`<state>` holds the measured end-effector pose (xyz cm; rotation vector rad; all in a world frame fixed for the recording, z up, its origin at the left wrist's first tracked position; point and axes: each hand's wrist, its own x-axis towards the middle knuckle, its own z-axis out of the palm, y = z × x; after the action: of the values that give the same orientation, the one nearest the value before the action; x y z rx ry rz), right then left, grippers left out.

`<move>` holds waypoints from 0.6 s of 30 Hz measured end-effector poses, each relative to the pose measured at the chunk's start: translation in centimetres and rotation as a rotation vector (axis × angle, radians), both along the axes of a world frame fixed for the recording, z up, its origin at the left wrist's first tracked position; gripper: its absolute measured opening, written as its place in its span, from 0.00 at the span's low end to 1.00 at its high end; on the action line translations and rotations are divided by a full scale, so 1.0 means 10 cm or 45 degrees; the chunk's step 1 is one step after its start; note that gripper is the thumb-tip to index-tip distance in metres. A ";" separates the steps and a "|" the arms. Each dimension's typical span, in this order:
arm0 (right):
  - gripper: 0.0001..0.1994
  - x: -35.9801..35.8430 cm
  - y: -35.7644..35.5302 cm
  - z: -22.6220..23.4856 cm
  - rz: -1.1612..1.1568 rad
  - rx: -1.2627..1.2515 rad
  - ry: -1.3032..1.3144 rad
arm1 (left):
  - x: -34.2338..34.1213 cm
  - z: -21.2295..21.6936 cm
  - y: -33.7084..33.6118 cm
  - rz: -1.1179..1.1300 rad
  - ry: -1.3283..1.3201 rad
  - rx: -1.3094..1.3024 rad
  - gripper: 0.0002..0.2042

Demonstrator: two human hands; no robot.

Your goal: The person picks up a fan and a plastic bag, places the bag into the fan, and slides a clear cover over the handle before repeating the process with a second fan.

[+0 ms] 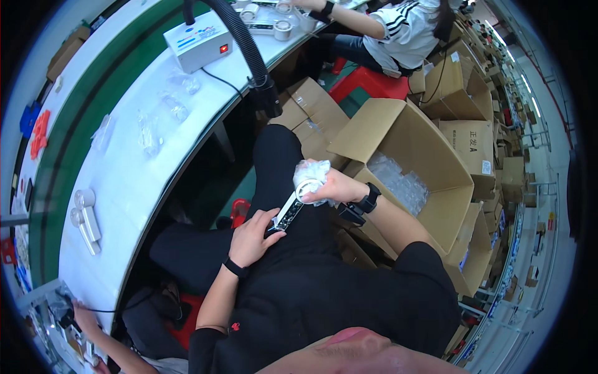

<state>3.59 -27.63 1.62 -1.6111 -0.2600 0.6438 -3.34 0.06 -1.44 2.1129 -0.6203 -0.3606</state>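
Above my lap I hold a white long-handled device (pixel 290 207) with a round, ring-like head and a dark patterned strip along its handle. My left hand (pixel 250 240) grips the handle's lower end, fingers closed on it. At the upper end, my right hand (pixel 339 186) is closed round a crumpled white cloth (pixel 313 169), pressed against the round head. Part of the head is hidden by the cloth and fingers. Two similar white devices (pixel 91 229) lie side by side on the table to the left.
A curved white table (pixel 134 193) bears clear plastic pieces (pixel 148 134) and a white box (pixel 199 42) with a red switch. A black flexible hose (pixel 246 53) arches over its edge. An open carton (pixel 445 187) holds clear plastic pieces at right. Other people (pixel 398 37) work nearby.
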 end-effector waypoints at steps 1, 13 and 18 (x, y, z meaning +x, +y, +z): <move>0.22 0.05 0.09 0.06 0.041 0.012 0.026 | -0.03 0.01 0.01 0.018 0.006 0.007 0.26; 0.25 0.03 0.89 -0.22 0.192 0.139 0.020 | -0.09 -0.03 0.08 0.477 -0.025 -0.210 0.24; 0.28 -0.02 0.96 -0.30 0.218 0.011 0.065 | -0.06 -0.20 0.19 0.480 0.148 -0.265 0.22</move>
<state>3.42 -18.03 -1.39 -1.5728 -0.3657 0.8127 -3.97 1.92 -3.40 1.9401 -0.1751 -0.1949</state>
